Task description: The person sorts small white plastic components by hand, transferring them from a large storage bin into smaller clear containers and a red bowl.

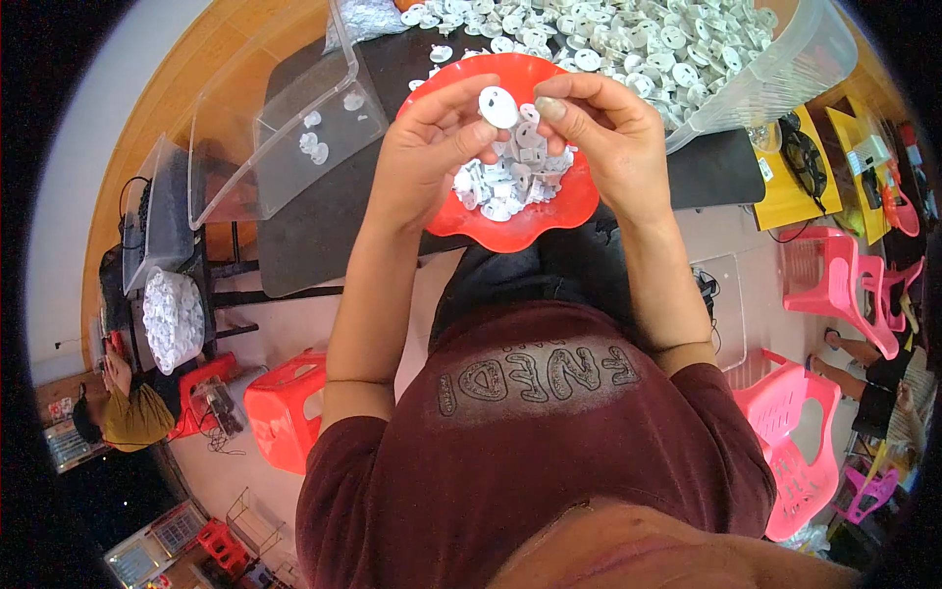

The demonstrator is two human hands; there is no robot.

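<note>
Both hands are raised together over a red scalloped bowl (549,221) that sits at the near edge of the dark tabletop (324,211). The left hand (432,137) and the right hand (603,133) meet at a single white round plastic disc (498,106), held above the bowl's middle. The left grip is closed on it: thumb and forefinger tips pinch the disc's left and lower rim, the other fingers curled in beneath. The right grip is closed too, with thumb and forefinger tips drawn together just beside the disc's right edge; whether they actually clamp the disc or a second small piece against it cannot be told. The disc stands tilted, its flat face toward the camera, with a small hole showing in it.

The bowl holds a heap of white parts (505,182) of the same kind, directly under the fingers. Beyond it, at the far right of the tabletop, a large clear plastic bin (785,69) lies tipped, with a wide spill of white discs (608,34) in it. Toward the left edge lies another clear bin (285,137), tilted, with a few white pieces inside.
</note>
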